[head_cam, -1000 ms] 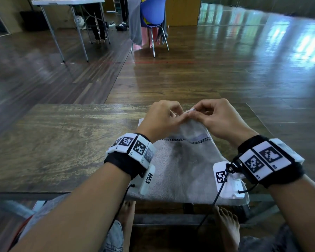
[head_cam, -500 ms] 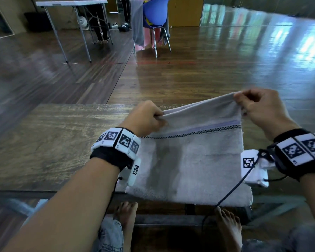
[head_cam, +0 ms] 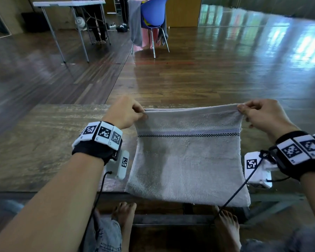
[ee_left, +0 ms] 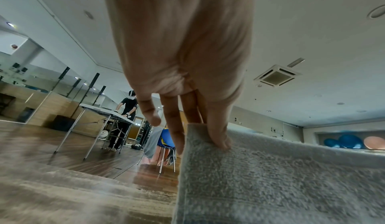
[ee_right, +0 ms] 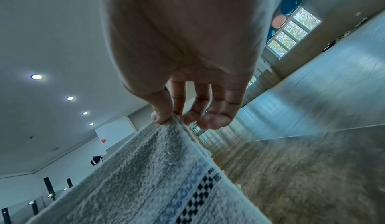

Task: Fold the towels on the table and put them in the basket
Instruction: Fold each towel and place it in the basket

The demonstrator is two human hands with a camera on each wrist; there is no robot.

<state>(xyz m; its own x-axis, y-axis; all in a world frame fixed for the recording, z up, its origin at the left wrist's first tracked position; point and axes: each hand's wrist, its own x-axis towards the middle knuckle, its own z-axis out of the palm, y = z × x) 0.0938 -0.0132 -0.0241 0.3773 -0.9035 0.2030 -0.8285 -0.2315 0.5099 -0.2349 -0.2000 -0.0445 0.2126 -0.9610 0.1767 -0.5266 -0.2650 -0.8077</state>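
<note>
A grey towel (head_cam: 187, 160) with a blue and black checkered stripe lies folded on the wooden table (head_cam: 44, 139), its near edge hanging over the table's front. My left hand (head_cam: 127, 113) pinches the towel's far left corner, thumb on top of the cloth (ee_left: 270, 178) in the left wrist view. My right hand (head_cam: 262, 115) pinches the far right corner, thumb and forefinger on the towel's edge (ee_right: 166, 170). The far edge is stretched taut between both hands, slightly lifted. No basket shows in any view.
Bare wooden tabletop stretches left of the towel. Beyond the table is wooden floor, with a blue chair (head_cam: 153, 17) draped with cloths and a white folding table (head_cam: 69, 4) where another person (ee_left: 125, 112) stands. My bare feet (head_cam: 124, 215) show below the table edge.
My hands began together at the middle of the towel's far edge and have slid apart to its two corners, pulling that edge straight and taut.
</note>
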